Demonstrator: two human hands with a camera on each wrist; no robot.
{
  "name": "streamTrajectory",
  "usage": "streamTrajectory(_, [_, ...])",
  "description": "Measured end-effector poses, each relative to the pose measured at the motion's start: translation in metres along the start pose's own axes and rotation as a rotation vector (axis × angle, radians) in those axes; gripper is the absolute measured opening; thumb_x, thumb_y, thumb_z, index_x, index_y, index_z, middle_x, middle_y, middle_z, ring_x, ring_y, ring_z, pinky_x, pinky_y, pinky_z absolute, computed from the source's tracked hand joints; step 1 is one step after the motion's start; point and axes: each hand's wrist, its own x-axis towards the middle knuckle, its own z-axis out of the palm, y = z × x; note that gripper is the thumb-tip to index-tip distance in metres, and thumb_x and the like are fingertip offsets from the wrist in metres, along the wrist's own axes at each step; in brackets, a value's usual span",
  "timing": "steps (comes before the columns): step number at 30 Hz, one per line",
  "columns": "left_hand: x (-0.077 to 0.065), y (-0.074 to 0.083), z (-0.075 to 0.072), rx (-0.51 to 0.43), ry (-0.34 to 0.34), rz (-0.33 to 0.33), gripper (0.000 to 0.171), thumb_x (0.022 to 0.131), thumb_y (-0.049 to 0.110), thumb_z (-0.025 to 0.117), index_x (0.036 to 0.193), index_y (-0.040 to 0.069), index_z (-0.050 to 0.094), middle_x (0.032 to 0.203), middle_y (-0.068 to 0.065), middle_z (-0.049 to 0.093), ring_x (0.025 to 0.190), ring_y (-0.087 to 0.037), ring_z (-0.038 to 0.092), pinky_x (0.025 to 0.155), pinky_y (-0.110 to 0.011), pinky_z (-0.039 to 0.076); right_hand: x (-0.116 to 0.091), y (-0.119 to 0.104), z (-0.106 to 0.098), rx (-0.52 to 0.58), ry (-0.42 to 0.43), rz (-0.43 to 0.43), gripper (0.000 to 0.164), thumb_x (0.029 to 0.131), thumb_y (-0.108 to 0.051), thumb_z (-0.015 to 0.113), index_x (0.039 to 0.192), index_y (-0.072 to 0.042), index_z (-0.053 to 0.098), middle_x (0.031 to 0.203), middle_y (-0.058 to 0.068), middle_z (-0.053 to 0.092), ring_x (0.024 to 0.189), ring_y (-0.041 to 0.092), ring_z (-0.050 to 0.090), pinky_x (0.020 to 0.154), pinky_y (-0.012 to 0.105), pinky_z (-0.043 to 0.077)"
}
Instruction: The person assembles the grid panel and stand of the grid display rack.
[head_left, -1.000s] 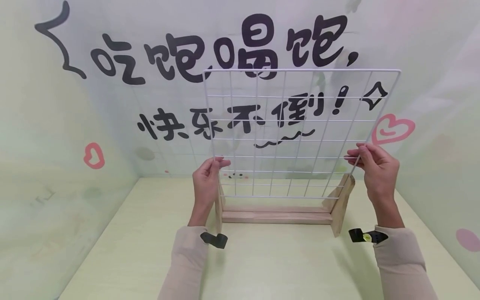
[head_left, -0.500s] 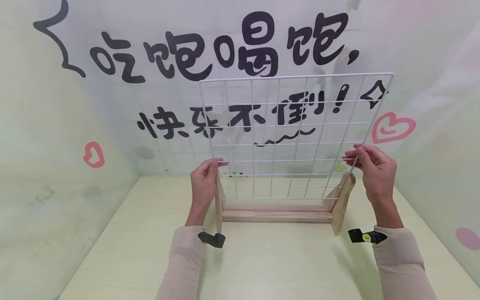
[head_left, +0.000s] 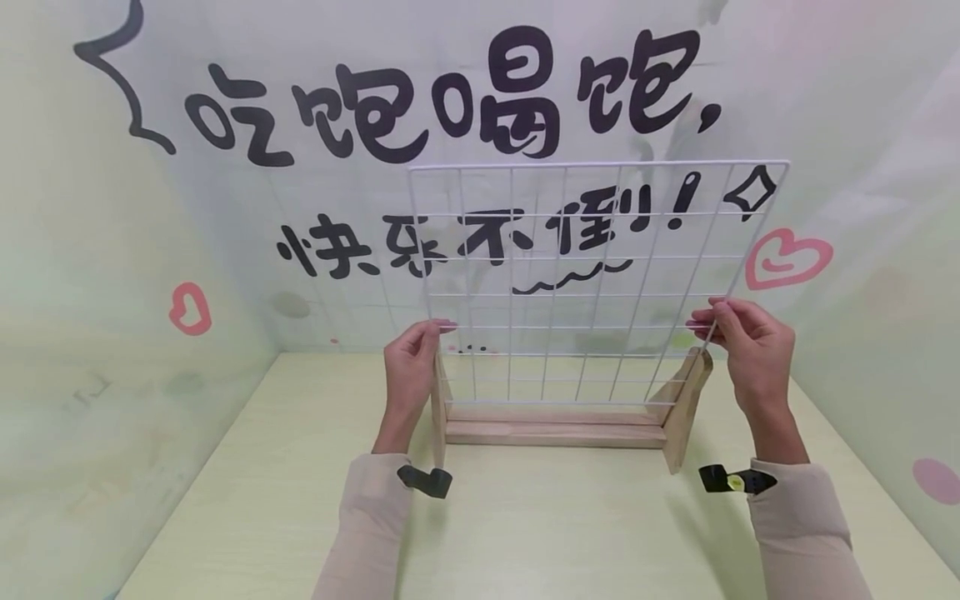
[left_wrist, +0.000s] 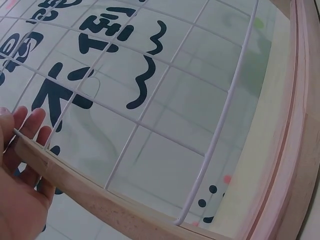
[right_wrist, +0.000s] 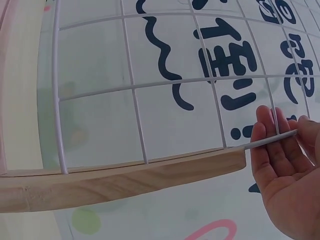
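A white wire grid panel [head_left: 566, 258] stands nearly upright between the two side pieces of a wooden stand [head_left: 555, 432]. Its bottom wire is above the stand's crossbars, with a gap showing in both wrist views. My left hand [head_left: 409, 367] pinches the panel's left edge just above the left side piece [left_wrist: 90, 182]. On the opposite edge, my right hand [head_left: 759, 350] pinches the wire between thumb and fingers, just above the right side piece [head_left: 686, 408]. In the right wrist view, the fingers [right_wrist: 282, 155] lie behind the edge wire and the thumb in front.
The stand rests on a pale wood-grain table [head_left: 555, 525]. Behind it rises a printed backdrop [head_left: 337, 317] with large black characters and pink hearts. Similar pale walls [head_left: 90, 350] flank the table on both sides. Black straps with small devices [head_left: 425, 481] sit on both wrists.
The grid panel has come down lower between the stand's side pieces, its top edge dropping and levelling out. Both hands keep their grip and have lowered slightly with it.
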Motion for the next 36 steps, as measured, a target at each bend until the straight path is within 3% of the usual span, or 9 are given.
streamTrajectory(10, [-0.003, -0.004, -0.002, -0.009, -0.009, -0.009, 0.028, 0.102, 0.017, 0.056, 0.105, -0.006, 0.071, 0.107, -0.023, 0.071, 0.095, -0.01, 0.065, 0.084, -0.017, 0.047, -0.003, 0.004, -0.002, -0.037, -0.007, 0.027, 0.021, 0.095, -0.009, 0.065, 0.109, 0.006, 0.07, 0.086, -0.001, 0.076, 0.073, 0.01, 0.073, 0.074, 0.017, 0.056])
streamTrajectory(24, [-0.006, -0.009, -0.004, 0.028, -0.047, 0.02, 0.027, 0.102, 0.018, 0.054, 0.107, -0.003, 0.071, 0.11, -0.019, 0.071, 0.102, -0.01, 0.063, 0.088, -0.019, 0.047, -0.007, 0.01, -0.006, 0.009, -0.022, 0.049, 0.017, 0.095, -0.007, 0.065, 0.105, 0.006, 0.071, 0.085, 0.001, 0.076, 0.074, 0.011, 0.073, 0.071, 0.017, 0.057])
streamTrajectory(36, [-0.006, -0.008, -0.004, 0.049, -0.049, 0.013, 0.026, 0.102, 0.016, 0.055, 0.108, -0.003, 0.071, 0.11, -0.02, 0.072, 0.104, -0.008, 0.063, 0.092, -0.018, 0.047, -0.008, 0.014, -0.009, -0.034, -0.043, 0.037, 0.017, 0.095, -0.005, 0.064, 0.104, 0.007, 0.071, 0.087, -0.002, 0.077, 0.079, 0.009, 0.073, 0.076, 0.016, 0.056])
